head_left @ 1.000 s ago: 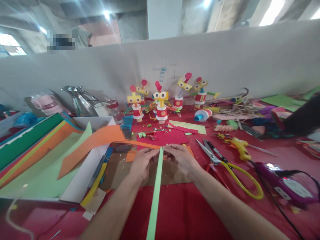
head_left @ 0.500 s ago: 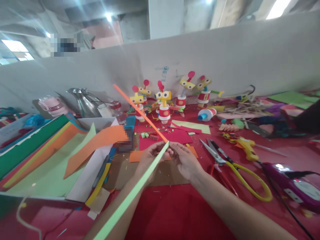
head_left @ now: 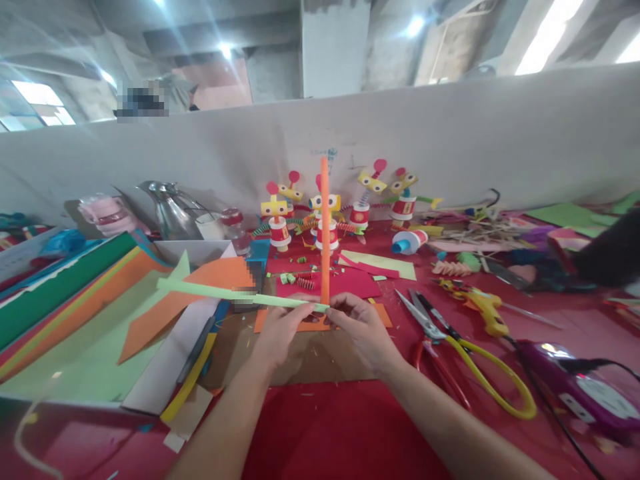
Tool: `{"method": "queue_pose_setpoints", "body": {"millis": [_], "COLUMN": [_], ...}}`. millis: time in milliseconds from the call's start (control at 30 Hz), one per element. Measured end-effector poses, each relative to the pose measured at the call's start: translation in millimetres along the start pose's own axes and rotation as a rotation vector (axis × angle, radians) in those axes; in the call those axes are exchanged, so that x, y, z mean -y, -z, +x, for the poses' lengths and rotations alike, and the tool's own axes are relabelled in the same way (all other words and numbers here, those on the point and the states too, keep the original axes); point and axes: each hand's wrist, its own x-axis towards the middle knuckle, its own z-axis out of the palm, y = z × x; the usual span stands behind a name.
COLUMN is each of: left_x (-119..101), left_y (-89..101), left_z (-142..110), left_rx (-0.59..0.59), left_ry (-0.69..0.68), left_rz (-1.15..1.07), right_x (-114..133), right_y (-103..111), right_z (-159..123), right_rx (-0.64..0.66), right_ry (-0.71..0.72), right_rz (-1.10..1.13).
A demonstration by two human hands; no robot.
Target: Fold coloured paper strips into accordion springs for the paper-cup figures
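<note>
Two long paper strips meet at a corner between my hands. The light green paper strip point(head_left: 210, 289) runs out to the left, over the box of coloured paper. The orange paper strip point(head_left: 325, 227) points away from me, in front of the paper figures. My left hand point(head_left: 283, 330) is closed, thumb and fingers pinching the green strip close to the corner. My right hand point(head_left: 361, 328) pinches the joined ends of both strips. Under the hands are an orange paper piece point(head_left: 313, 325) and a brown board point(head_left: 320, 363).
Paper-cup figures point(head_left: 280, 230) stand by the wall. Scissors with yellow handles point(head_left: 495, 373), a yellow glue gun point(head_left: 487, 310) and a purple power strip point(head_left: 575, 383) lie to the right. On the left is a white box point(head_left: 160, 380) holding coloured paper sheets.
The green strip has swung from pointing down towards me to lying out leftwards. The orange strip has turned from slanting up-left to nearly straight away. Both hands stay at the joined ends.
</note>
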Motion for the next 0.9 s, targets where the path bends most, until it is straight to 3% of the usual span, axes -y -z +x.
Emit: {"method": "queue_pose_setpoints", "body": {"millis": [133,400,633,900], "left_x": [-4.6,1.9,3.1,1.1], "left_y": [-3.8,-6.8,-8.2,-10.6], "left_z": [-1.3,1.2,0.9,-1.8], "left_rx": [0.034,-0.050,-0.004,-0.039], "left_ry": [0.009,0.055,0.040,0.052], "left_rz": [-0.004,-0.063,-0.151,-0.131], "right_x": [-3.4,-0.1,-1.8,-1.6], "right_y": [0.4,1.4,2.5,3.6], "right_z": [0.9,1.6,2.7,3.2], "right_rx": [0.017,0.050,0.005,0.004], "right_ry": [-0.019,-0.047,-0.050,-0.090], "right_rz": [0.045,0.080,0.082,0.171]}}
